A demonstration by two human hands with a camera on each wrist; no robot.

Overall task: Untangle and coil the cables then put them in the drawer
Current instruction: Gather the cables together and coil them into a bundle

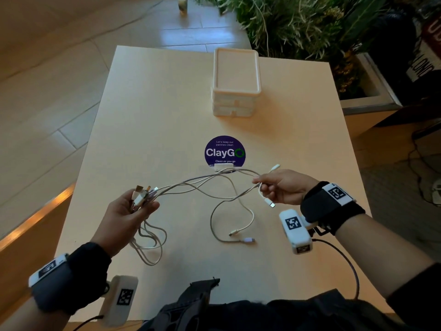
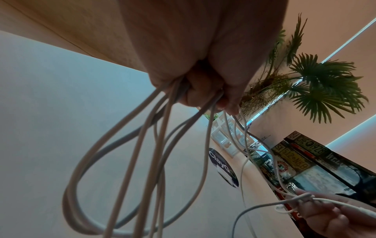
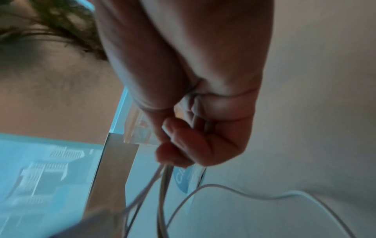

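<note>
- Thin, smooth, pale cables [image 1: 198, 185] are strung across the centre of the head view, above a matte beige table [image 1: 148, 115].
- One bunch, with metal plugs poking out, is gripped in the curled left hand [image 1: 130, 211]; loops hang below it at lower left.
- Other strands are pinched by the right hand [image 1: 284, 187], fingers curled round them; two plug ends lie on the table at lower centre.
- Hanging loops are shown close only in the left wrist view [image 2: 142, 161]; the right wrist view is blurred.
- A stacked, ribbed white drawer unit [image 1: 235, 82] is seen at upper centre, drawers closed, contents hidden.
- A round purple sticker [image 1: 224, 151] lies mid-table.
</note>
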